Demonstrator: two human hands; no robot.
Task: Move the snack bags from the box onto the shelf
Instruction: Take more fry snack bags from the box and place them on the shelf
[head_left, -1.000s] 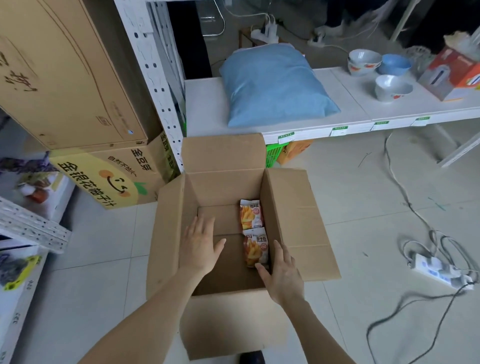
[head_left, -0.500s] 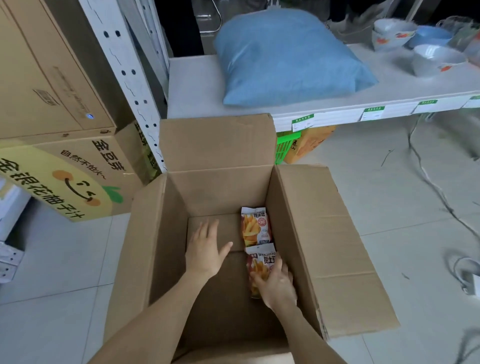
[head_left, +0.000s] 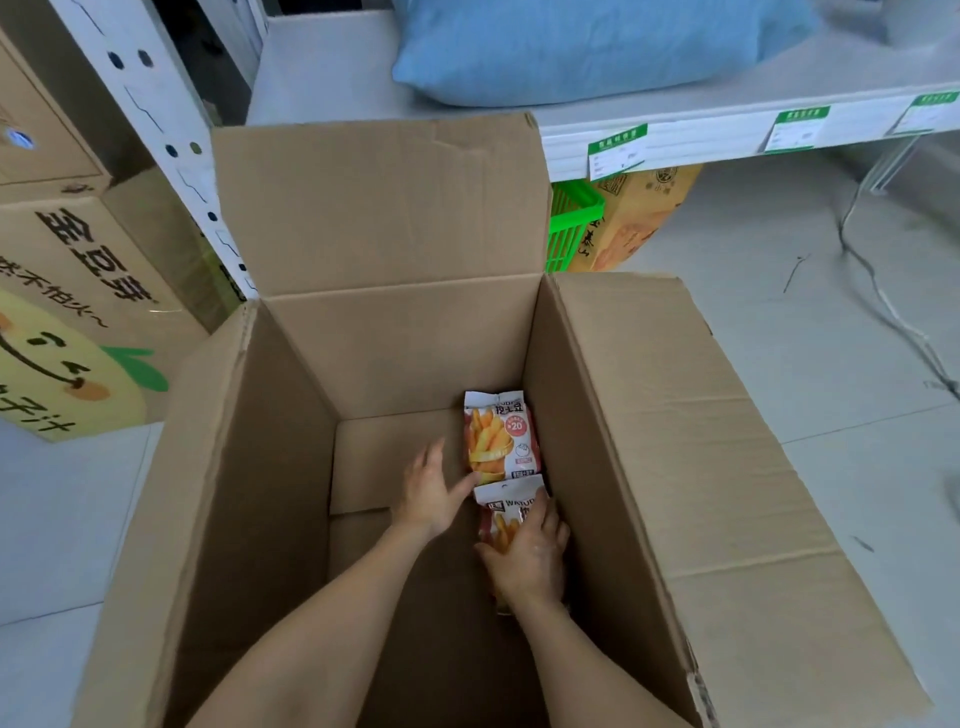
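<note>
I am now reaching the box (head_left: 675, 467) floor, not the rim as a second ago. My right hand (head_left: 527, 556) is curling fingers over the near bag (head_left: 506, 506); my left hand (head_left: 428, 491), fingers straight, is touching the far bag (head_left: 496, 441). Transfer to the shelf (head_left: 322, 78) is becoming possible.

Left hand (head_left: 430, 491), right hand (head_left: 531, 558): both bare. Left forearm (head_left: 332, 613), right forearm (head_left: 587, 665): bare, uncovered to frame edge.

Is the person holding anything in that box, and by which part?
The right hand grips the nearer snack bag over its lower half. The left hand holds nothing; its thumb touches the farther snack bag.
</note>
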